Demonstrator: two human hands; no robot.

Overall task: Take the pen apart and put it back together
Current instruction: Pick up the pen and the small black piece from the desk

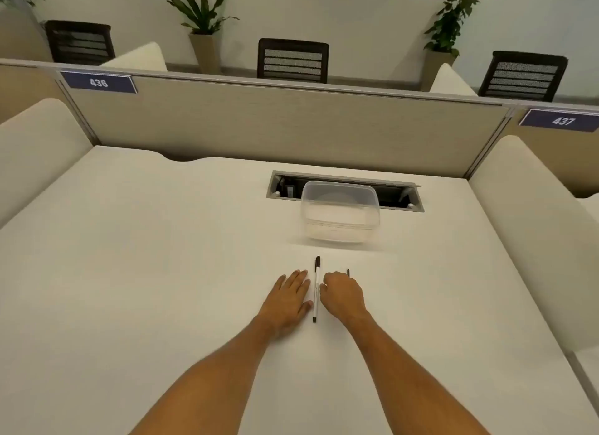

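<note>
A pen (316,289) with a white barrel and black ends lies on the white table (162,272), pointing away from me. My left hand (287,300) rests flat on the table just left of it, fingers stretched out and the thumb close to the barrel. My right hand (343,293) sits just right of the pen with its fingers curled under. A small dark tip (348,272) sticks out beyond its knuckles. The rest of that piece is hidden under the hand, so I cannot tell whether the fingers grip it.
A clear plastic container (340,212) stands a little beyond the pen, in front of an open cable slot (282,188) in the table. A beige partition (259,130) closes off the back, and cushioned dividers (531,227) flank both sides.
</note>
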